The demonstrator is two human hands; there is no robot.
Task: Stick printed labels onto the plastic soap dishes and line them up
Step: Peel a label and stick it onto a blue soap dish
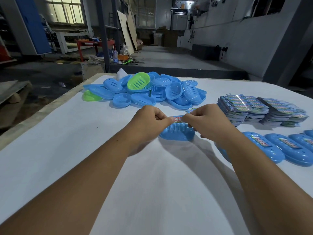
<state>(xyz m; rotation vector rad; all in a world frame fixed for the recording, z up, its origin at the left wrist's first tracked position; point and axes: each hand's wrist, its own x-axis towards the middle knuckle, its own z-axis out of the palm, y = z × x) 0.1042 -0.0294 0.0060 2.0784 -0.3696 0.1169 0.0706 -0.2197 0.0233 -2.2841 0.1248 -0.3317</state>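
Both hands (179,123) pinching label (177,118), blue soap dish (177,134) just below grip

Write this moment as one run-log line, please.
step: labelling | left hand: pinches label | right hand: pinches label | blue soap dish: below label, on table | labelled dishes: lined up right
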